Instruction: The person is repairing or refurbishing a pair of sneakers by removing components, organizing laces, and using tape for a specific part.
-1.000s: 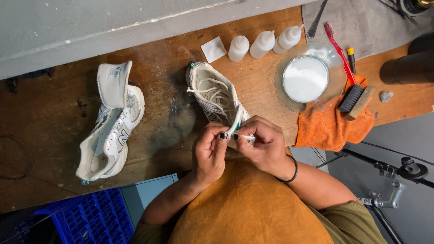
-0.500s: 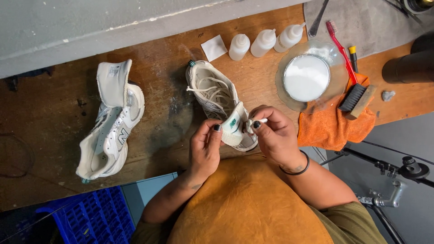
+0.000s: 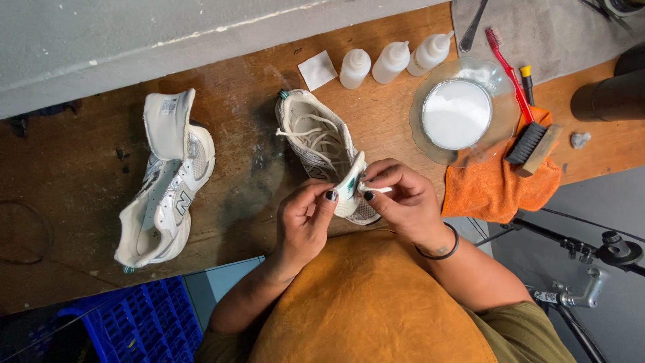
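A white sneaker with loose laces lies on the wooden bench, toe pointing away from me. My left hand pinches its raised tongue from the left. From the right, my right hand grips the same tongue together with a thin white lace end. Both thumbs have dark nails. A second white sneaker rests on its side further left, untouched.
Three small white squeeze bottles and a white square pad stand at the back. A bowl of white liquid, a red toothbrush, a brush on an orange cloth lie right. Blue crate below left.
Both hands lifted from the sneaker's heel end. The tongue was pulled up and is now held upright between them.
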